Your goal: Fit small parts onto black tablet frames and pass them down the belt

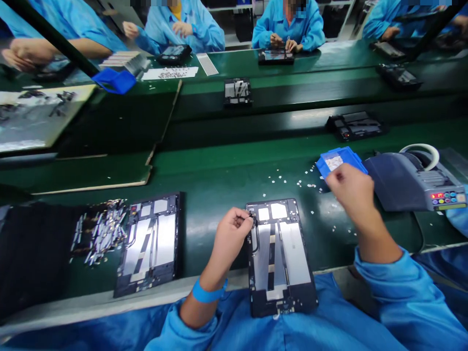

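An opened tablet (298,248) with its silver inner side up lies before me, its near end over the table's front edge. My left hand (230,236), a blue band on its wrist, pinches a small black part (253,218) at the tablet's upper left corner; a thin black cable (256,239) runs down from there. My right hand (353,192) is at the near side of a blue tray (347,155) holding small white pieces (333,163). Its fingers are closed, and whatever they hold is hidden.
Left of me lie a second opened tablet (166,243) and a pile of thin metallic strips (106,234). A tape dispenser (402,180) stands at the right. Small white bits (300,184) are scattered on the green table (204,195). Across it, several people in blue work on tablets.
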`<state>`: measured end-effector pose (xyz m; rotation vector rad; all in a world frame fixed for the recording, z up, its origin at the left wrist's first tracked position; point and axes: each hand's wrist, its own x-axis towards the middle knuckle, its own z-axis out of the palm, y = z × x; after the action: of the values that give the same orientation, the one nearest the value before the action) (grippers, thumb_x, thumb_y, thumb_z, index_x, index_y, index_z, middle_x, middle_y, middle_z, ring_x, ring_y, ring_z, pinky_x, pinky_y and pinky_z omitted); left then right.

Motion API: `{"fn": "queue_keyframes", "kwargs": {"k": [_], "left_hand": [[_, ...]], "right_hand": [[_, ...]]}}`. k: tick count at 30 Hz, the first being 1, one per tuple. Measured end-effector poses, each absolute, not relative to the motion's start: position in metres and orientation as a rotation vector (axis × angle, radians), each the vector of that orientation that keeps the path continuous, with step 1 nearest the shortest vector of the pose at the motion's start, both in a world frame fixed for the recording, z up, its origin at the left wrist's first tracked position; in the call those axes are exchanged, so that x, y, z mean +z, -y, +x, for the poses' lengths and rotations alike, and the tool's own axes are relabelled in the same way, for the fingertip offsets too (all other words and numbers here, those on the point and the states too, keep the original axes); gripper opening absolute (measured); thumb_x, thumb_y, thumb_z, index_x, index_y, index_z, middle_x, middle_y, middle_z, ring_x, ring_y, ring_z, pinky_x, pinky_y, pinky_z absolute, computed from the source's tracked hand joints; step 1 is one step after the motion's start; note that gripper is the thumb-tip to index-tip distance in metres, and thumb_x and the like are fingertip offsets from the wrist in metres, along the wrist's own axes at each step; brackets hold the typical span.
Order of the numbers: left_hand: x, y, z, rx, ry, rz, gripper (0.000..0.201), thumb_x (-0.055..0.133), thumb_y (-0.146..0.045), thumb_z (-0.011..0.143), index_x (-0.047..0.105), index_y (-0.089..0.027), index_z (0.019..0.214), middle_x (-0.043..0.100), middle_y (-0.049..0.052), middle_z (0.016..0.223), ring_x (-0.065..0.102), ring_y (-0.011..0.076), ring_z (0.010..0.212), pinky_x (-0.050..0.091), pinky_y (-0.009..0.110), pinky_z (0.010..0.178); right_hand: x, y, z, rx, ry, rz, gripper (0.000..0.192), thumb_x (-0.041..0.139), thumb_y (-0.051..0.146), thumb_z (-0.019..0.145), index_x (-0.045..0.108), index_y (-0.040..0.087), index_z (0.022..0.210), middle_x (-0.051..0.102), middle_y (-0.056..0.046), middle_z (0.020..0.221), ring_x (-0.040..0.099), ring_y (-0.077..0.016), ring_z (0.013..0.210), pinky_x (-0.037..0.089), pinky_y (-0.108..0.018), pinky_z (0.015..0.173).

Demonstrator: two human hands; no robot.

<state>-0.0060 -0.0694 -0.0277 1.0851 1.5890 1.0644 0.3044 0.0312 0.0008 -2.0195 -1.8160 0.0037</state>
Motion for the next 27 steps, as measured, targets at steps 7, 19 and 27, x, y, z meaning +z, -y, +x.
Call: {"fn": "queue_keyframes", "kwargs": {"k": [7,19,27], "left_hand": [[-0.032,0.065,-0.007,1.115,-1.563,0.997,0.014,0.069,-0.028,0.075,0.057,-0.02,0.076,0.075,0.004,0.089,0.069,0.0178,0.08,0.052,0.029,0.072],[-0.023,0.081,0.005,1.146,-1.73,1.143,0.01,0.067,-0.029,0.077,0.061,-0.021,0.075,0.076,0.005,0.087,0.069,0.0182,0.076,0.053,0.03,0.069],[-0.029,0.08,0.005,1.134,-1.669,1.092,0.011,0.069,-0.028,0.077,0.062,-0.021,0.074,0.076,0.004,0.085,0.069,0.0178,0.075,0.052,0.029,0.07]], "right_hand": [[-0.003,-0.029,0.33,-0.045,1.959,-2.034,0.021,0.055,0.023,0.093,0.074,0.014,0.095,0.073,-0.016,0.093,0.065,-0.0268,0.085,0.044,-0.035,0.074],[-0.02,0.037,0.156,0.516,2.34,-1.333,0.014,0.062,0.016,0.092,0.071,0.02,0.083,0.074,-0.006,0.084,0.067,-0.0213,0.082,0.048,-0.031,0.08],[-0.023,0.026,0.155,0.559,2.267,-1.29,0.015,0.057,0.008,0.078,0.06,0.022,0.071,0.067,-0.003,0.073,0.06,-0.0194,0.073,0.041,-0.029,0.071]]}}
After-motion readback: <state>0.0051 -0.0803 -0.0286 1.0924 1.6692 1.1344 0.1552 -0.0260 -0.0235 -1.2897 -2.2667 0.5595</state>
